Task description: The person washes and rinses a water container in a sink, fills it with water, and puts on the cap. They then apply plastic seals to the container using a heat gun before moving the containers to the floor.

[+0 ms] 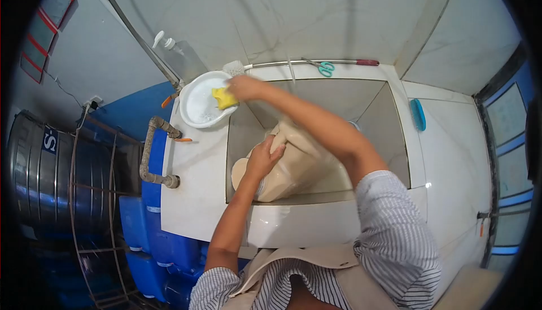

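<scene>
A beige, wet-looking item (293, 169), perhaps a bag or cloth, lies in the tiled basin (384, 118). My left hand (263, 157) grips its upper part, thumb and fingers round a fold. Above the right rim of a white bowl (195, 104), my right hand (243, 88) is closed on a yellow sponge (224, 98); motion blurs the hand a little. The bowl holds whitish, sudsy liquid and stands on the ledge at the basin's back left corner.
Behind the basin lie a long rod with a red handle (367, 62), teal scissors (326, 69) and a white scrubber (233, 68). A pump bottle (183, 59) stands behind the bowl. Pipes (148, 152) rise at left; a teal brush (418, 114) sits at right.
</scene>
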A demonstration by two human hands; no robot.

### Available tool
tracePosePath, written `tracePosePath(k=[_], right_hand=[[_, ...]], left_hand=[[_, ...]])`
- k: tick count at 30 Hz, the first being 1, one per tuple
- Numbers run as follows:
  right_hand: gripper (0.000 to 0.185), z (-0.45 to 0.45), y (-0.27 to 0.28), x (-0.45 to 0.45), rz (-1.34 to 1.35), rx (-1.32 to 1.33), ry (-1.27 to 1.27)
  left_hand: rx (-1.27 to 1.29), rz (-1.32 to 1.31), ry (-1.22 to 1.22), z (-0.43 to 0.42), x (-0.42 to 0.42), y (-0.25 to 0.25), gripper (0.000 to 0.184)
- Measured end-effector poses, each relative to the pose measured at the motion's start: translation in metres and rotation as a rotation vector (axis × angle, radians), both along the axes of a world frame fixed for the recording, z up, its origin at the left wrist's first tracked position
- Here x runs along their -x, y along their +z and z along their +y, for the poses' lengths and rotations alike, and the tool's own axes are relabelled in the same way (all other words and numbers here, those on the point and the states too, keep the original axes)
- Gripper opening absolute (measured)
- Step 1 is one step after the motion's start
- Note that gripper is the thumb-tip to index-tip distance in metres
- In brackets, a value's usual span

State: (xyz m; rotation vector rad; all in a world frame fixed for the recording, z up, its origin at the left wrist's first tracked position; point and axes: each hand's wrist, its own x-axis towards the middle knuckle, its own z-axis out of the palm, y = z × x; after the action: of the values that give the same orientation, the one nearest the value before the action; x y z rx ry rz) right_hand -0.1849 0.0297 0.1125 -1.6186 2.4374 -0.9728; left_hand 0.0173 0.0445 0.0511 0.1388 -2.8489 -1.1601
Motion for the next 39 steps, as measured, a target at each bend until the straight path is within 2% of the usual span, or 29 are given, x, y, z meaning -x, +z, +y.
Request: tracePosePath(k=[1, 2, 3, 4, 7, 9, 10, 11, 12, 13, 15, 19, 21, 22, 24, 25, 27, 28, 30, 31, 33, 34, 36, 37, 39], right_hand=[[0.025, 0.027, 0.019, 0.013, -0.064, -0.164, -0.077], [0.021, 0.059, 0.036, 0.019, -0.301, -0.177, -0.180], [0.017, 0.091, 0.054, 0.026, -0.524, -0.168, -0.306], [0.012, 0.110, 0.055, 0.029, -0.919, 0.013, -0.458], [0.010, 0.122, 0.056, 0.034, -0.914, -0.048, -0.525], [0.012, 0.115, 0.059, 0.033, -0.863, -0.090, -0.524], [0.010, 0.112, 0.060, 0.032, -0.865, -0.129, -0.536], [0.010, 0.111, 0.059, 0.031, -0.871, -0.169, -0.547], [0.010, 0.113, 0.053, 0.033, -0.973, -0.048, -0.494], [0.010, 0.115, 0.055, 0.036, -0.971, -0.051, -0.494], [0.011, 0.116, 0.057, 0.040, -0.991, -0.075, -0.530], [0.012, 0.120, 0.075, 0.028, -0.937, -0.043, -0.552], [0.013, 0.119, 0.077, 0.026, -0.881, -0.011, -0.556], [0.013, 0.119, 0.078, 0.026, -0.883, -0.007, -0.559], [0.014, 0.118, 0.081, 0.026, -0.858, -0.024, -0.541], [0.014, 0.118, 0.082, 0.023, -0.861, -0.024, -0.544], [0.014, 0.117, 0.084, 0.021, -0.874, -0.004, -0.533], [0.014, 0.116, 0.084, 0.021, -0.874, -0.004, -0.534], [0.014, 0.114, 0.082, 0.025, -0.852, -0.009, -0.528], [0.014, 0.113, 0.080, 0.028, -0.856, -0.008, -0.526], [0.019, 0.110, 0.075, 0.034, -0.910, 0.046, -0.583], [0.019, 0.111, 0.079, 0.033, -0.910, 0.046, -0.579], [0.017, 0.114, 0.085, 0.030, -0.878, -0.023, -0.595], [0.017, 0.115, 0.075, 0.043, -0.880, -0.023, -0.595], [0.018, 0.115, 0.064, 0.059, -0.594, -0.248, -0.370]], left_hand=[[0.002, 0.001, -0.011, -0.004, 0.002, 0.001, 0.041], [-0.066, 0.028, 0.018, -0.005, 0.006, 0.000, 0.040], [-0.141, 0.054, 0.047, -0.004, 0.012, -0.002, 0.040], [-0.158, 0.051, 0.037, -0.002, 0.019, -0.005, 0.040], [-0.190, 0.111, 0.104, -0.001, 0.053, -0.015, 0.040], [-0.154, 0.304, 0.143, 0.001, 0.079, -0.028, 0.031], [-0.156, 0.309, 0.138, 0.003, 0.094, -0.039, 0.031], [-0.345, 0.296, 0.192, 0.005, 0.108, -0.050, 0.036], [-0.535, 0.281, 0.248, 0.009, 0.118, -0.055, 0.043], [-0.539, 0.282, 0.249, 0.017, 0.120, -0.042, 0.043], [-0.817, 0.002, 0.475, 0.030, 0.123, -0.015, 0.051], [-0.950, -0.153, 0.449, 0.037, 0.121, 0.015, 0.040], [0.268, 0.121, 0.078, 0.027, 0.106, 0.026, 0.032], [0.270, 0.121, 0.073, 0.024, 0.105, 0.028, 0.032], [0.624, 0.551, 0.068, 0.020, 0.105, 0.030, 0.043], [0.622, 0.549, 0.065, 0.014, 0.110, 0.021, 0.043], [0.601, 0.377, -0.047, 0.006, 0.116, 0.018, 0.050], [0.600, 0.377, -0.048, 0.005, 0.112, 0.022, 0.050], [0.316, -0.082, 0.085, 0.002, 0.097, 0.026, 0.056], [0.318, -0.086, 0.086, -0.003, 0.089, 0.022, 0.056], [0.132, 0.019, 0.085, -0.015, 0.070, 0.013, 0.060], [0.134, 0.020, 0.088, -0.020, 0.062, 0.004, 0.060], [-0.106, -0.062, 0.210, -0.029, 0.046, -0.015, 0.062], [-0.105, -0.063, 0.210, -0.033, 0.039, -0.026, 0.062], [-0.290, -0.113, 0.345, -0.039, 0.025, -0.045, 0.061]])
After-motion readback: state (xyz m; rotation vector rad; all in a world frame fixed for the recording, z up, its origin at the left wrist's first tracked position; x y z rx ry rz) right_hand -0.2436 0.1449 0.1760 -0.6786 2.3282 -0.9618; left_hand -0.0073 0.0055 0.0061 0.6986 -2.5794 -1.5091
